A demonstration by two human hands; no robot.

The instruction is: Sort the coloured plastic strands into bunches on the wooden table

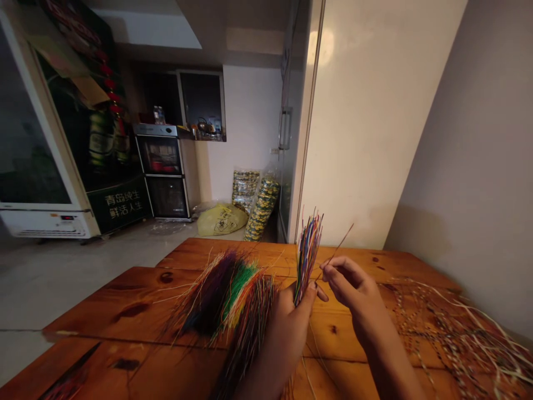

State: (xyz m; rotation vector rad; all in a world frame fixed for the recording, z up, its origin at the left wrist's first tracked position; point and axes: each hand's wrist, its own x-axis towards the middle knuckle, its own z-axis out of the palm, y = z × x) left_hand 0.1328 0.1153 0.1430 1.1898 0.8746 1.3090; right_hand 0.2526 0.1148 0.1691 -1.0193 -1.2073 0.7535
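My left hand point(291, 311) is wrapped round a bundle of thin multicoloured strands point(308, 250), which look like cords or wires. Their ends stick up above the fist and fan out slightly. Just to the right, my right hand point(345, 280) pinches one thin brownish strand point(343, 239) between thumb and fingers, its tip pointing up and right. The lower end of that strand runs towards the left thumb. Left of my hands, a large pile of loose strands point(212, 289) in purple, green, orange and dark colours lies on the wooden table point(137, 289), partly behind my left forearm.
Braided cords and pale loose strands point(453, 333) spread over the table's right side. Beyond the table stand a tall cabinet point(358, 122), a yellow bag point(222, 219), a wrapped camouflage-patterned roll point(262, 208), a glass-doored cabinet point(164, 172) and a drinks fridge point(41, 166).
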